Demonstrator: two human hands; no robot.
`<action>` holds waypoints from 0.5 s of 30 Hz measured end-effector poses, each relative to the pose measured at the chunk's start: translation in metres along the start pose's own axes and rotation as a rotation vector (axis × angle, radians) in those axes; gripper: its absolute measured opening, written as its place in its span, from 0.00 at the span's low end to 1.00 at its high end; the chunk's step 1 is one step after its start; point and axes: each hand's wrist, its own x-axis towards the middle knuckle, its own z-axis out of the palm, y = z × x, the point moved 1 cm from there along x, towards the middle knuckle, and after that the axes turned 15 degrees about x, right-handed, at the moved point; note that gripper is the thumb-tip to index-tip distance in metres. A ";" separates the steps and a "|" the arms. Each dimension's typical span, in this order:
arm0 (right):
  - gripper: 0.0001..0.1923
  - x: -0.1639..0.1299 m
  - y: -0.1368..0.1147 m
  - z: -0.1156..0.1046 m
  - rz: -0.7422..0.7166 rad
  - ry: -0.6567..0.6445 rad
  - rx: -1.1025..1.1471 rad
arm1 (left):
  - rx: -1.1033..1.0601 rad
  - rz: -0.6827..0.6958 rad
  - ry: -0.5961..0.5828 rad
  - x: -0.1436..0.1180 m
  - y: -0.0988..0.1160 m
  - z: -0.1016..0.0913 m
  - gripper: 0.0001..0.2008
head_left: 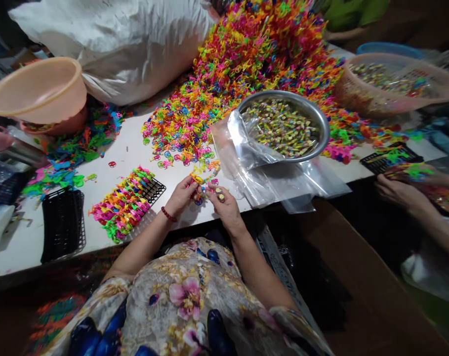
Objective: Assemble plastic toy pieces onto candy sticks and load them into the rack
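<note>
My left hand (182, 197), with a red bead bracelet, is closed with thumb and finger on a small yellow plastic piece (198, 179). Beside it, my right hand (227, 210) is closed around a small yellow-striped piece (220, 194); its exact kind is too small to make out. The fingertips of both hands nearly meet over the white table (130, 141). Loose colourful plastic pieces (211, 170) lie just beyond them. Left of my left hand, rows of bright plastic pieces (126, 200) stand in a black grid rack (155, 190).
A large heap of colourful plastic pieces (261, 49) rises at the back. Right of centre, a metal bowl (325, 131) of small striped pieces stands on clear plastic bags (261, 185). Black racks (61, 222) and a peach basin (35, 94) are at left. A co-worker's hand (400, 193) works at right.
</note>
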 end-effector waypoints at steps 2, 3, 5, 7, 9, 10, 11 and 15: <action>0.28 0.004 -0.002 0.004 -0.017 -0.004 0.001 | 0.016 -0.008 -0.027 -0.004 -0.001 0.001 0.19; 0.27 0.006 -0.003 0.006 -0.026 -0.011 -0.010 | 0.030 -0.015 -0.038 -0.005 -0.003 0.001 0.20; 0.25 0.008 -0.005 0.010 -0.058 -0.021 -0.062 | 0.070 -0.020 -0.049 -0.006 -0.006 0.002 0.20; 0.20 0.009 -0.006 0.012 -0.137 -0.010 -0.156 | 0.133 -0.006 -0.045 -0.006 -0.009 0.002 0.19; 0.16 0.009 -0.007 0.012 -0.223 0.023 -0.259 | 0.208 0.024 -0.018 -0.005 -0.011 0.001 0.15; 0.15 0.009 -0.007 0.011 -0.248 0.039 -0.298 | 0.244 0.036 -0.003 -0.004 -0.012 0.000 0.14; 0.14 0.009 -0.007 0.010 -0.259 0.050 -0.324 | 0.276 0.040 0.011 -0.002 -0.012 -0.001 0.12; 0.15 0.007 -0.006 0.005 -0.276 0.111 -0.355 | 0.372 0.077 0.260 0.012 -0.005 -0.014 0.15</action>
